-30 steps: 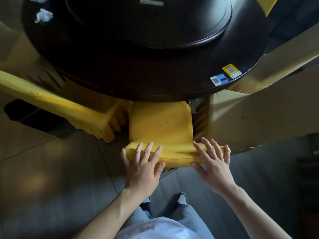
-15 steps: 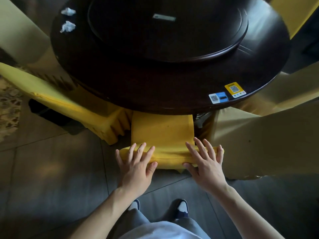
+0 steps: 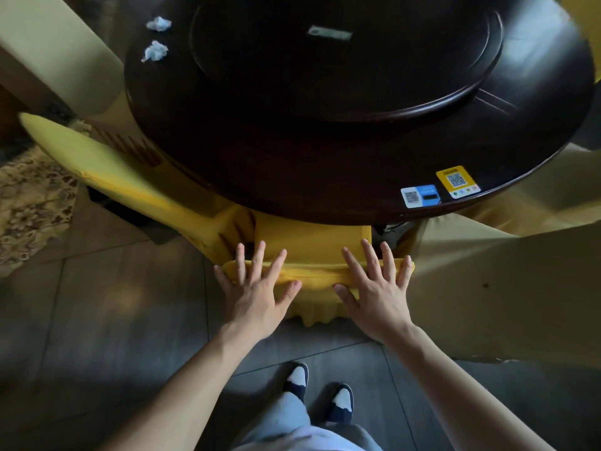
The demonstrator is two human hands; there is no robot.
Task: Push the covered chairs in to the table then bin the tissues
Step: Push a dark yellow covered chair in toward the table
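Left hand (image 3: 260, 292) and right hand (image 3: 377, 292), fingers spread flat, gripping nothing, press top of yellow covered chair (image 3: 312, 249), its seat tucked under near edge of round dark table (image 3: 292, 164). Two crumpled tissues (image 3: 155, 51) lie at table's far-left edge.

Seat of the yellow chair (image 3: 312, 237) mostly hidden under the dark round table (image 3: 325, 164), only its back top showing. Table rim cut off at the top and right edges. Print on the 2 stickers (image 3: 439, 187) too small to read.
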